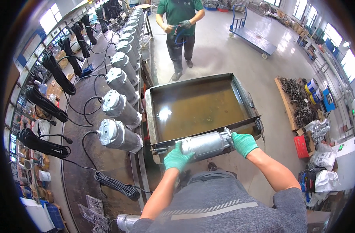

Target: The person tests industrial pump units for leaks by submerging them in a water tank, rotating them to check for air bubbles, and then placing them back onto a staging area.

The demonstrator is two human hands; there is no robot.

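A silver cylindrical pump body (206,145) lies sideways between my two green-gloved hands, at the near edge of a metal water tank (151,112). My left hand (178,158) is wrapped round its left end, thumb on top. At the narrower right end, with its cast fittings, my right hand (244,144) is closed on the metal; its fingertips are partly hidden. Dark rods or leads stick out past the left end. Brownish water (200,110) fills the tank. The nearest standing pump (119,136) is on the bench, left of my left hand.
A long dark bench (74,171) runs along my left, bearing a row of pumps and a coiled black cable (117,184). More cable coils (58,73) hang beyond. Past the tank stands a co-worker (180,23) holding a blue hose. A blue cart (253,39) is far right.
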